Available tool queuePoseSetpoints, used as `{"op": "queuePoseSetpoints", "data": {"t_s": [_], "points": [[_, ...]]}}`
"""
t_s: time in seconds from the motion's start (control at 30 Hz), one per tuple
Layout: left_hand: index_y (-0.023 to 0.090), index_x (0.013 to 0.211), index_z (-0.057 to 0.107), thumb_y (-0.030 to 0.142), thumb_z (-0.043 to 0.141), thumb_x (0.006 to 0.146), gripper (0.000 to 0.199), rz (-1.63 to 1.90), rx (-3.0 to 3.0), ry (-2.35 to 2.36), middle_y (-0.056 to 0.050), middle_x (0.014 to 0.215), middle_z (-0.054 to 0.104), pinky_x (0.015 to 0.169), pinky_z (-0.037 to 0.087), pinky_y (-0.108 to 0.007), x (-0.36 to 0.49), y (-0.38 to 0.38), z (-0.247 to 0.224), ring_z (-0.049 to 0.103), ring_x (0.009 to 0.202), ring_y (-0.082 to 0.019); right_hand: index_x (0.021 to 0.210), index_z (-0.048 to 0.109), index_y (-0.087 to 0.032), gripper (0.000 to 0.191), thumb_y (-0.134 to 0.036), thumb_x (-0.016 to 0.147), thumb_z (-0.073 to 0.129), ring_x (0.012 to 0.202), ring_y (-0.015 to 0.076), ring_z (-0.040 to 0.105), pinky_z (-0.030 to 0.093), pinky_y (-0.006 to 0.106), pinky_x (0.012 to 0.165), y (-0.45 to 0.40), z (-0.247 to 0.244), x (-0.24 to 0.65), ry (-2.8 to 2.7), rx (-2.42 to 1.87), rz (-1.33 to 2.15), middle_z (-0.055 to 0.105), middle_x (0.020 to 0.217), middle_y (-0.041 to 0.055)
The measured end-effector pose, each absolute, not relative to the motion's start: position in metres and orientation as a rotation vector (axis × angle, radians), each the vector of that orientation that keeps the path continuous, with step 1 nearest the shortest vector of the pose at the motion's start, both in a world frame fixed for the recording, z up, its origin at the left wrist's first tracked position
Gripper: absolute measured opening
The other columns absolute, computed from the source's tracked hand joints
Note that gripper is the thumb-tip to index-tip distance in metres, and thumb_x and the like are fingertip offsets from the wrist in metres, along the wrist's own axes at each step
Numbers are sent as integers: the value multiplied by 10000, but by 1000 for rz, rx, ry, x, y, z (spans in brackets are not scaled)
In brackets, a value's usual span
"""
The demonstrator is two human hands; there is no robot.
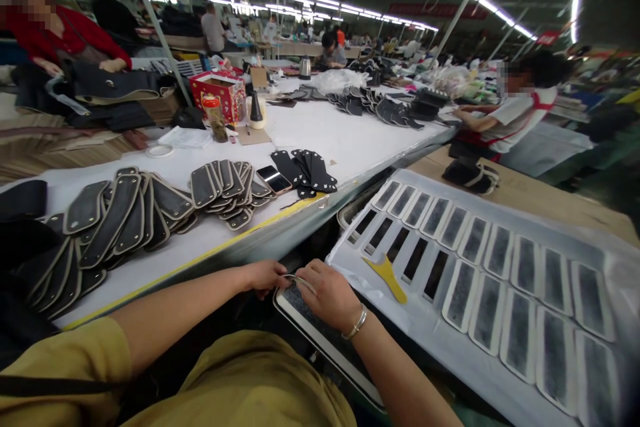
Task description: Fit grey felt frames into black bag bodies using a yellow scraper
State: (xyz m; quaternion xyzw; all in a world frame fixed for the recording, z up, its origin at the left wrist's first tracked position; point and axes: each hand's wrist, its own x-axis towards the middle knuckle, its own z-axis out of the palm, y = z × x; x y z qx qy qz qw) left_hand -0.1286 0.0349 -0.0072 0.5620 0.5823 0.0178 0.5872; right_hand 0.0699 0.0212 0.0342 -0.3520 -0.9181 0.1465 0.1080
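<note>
In front of my body, my left hand (266,278) pinches one end of a thin strip-like piece with a pale edge (296,278). My right hand (327,293), a bracelet at its wrist, has its fingers closed over the other end. The piece is seen nearly edge-on, and my fingers cover much of it. Below my hands lies a dark surface with a light rim (325,350), partly hidden by my right forearm. A yellow spatula-like tool (387,275) rests on the white sheet to the right.
Rows of dark panels with pale borders (517,333) lie on a white sheet (345,250) at right. On the white table (320,127) are heaped dark straps (133,213), a phone (274,179), a red box (217,93) and a jar (215,120). Co-workers sit and stand around.
</note>
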Motion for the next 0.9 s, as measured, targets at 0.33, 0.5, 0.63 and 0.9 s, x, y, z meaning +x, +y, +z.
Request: {"op": "queuePoseSetpoints", "data": {"t_s": [0.33,0.5,0.63,0.9], "points": [[205,595,434,574,639,614,422,-34,1322,1203,65,392,366,380,330,-245,-133,49,-1,355,377,-105,1043,573,-111,206,-174,873,475,930,216,487,413,340,839,-14,6,68,-2925,-750,185,575,975,87],[204,599,424,536,648,621,402,-54,1263,1171,70,386,361,368,317,-236,-135,51,-3,341,368,-98,1106,549,-129,254,-177,861,499,943,218,488,424,350,832,-17,6,70,-2896,-787,211,573,1001,74],[196,617,448,493,648,630,359,-39,1234,1178,67,388,375,339,308,-218,-135,51,-8,339,361,-95,1139,533,-126,281,-192,870,484,964,236,489,431,374,824,-19,4,71,-2871,-813,225,570,1023,84],[202,668,420,547,561,684,372,-2,1270,1166,75,414,351,344,320,-213,-135,45,-6,321,361,-88,1128,530,-123,281,-200,862,483,955,240,482,431,382,831,-21,2,74,-2839,-824,254,565,1033,82]]}}
